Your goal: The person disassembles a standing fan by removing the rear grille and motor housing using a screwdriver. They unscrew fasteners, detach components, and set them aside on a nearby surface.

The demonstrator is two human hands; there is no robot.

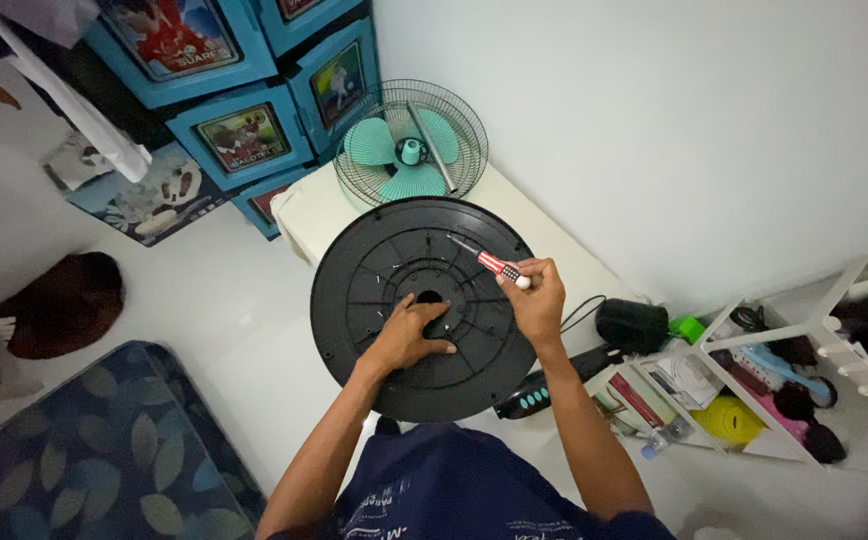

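Frame centre: round black fan base (374,300), underside up, tilted toward the camera. Left hand (414,335) spread flat on it, fingers at the centre hole, pinching nothing. Right hand (537,300) pinched round a red-handled screwdriver (484,260), tip on the base's upper right ribs. Fan head with green blades (412,150) behind. Risk: tip skids off toward left fingers if base rocks

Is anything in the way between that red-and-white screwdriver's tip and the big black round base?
Nothing visible. The right hand holds the red-and-white screwdriver with its tip angled down over the ribbed black plastic disc. The left hand rests lower, by the centre hole, clear of the tip.
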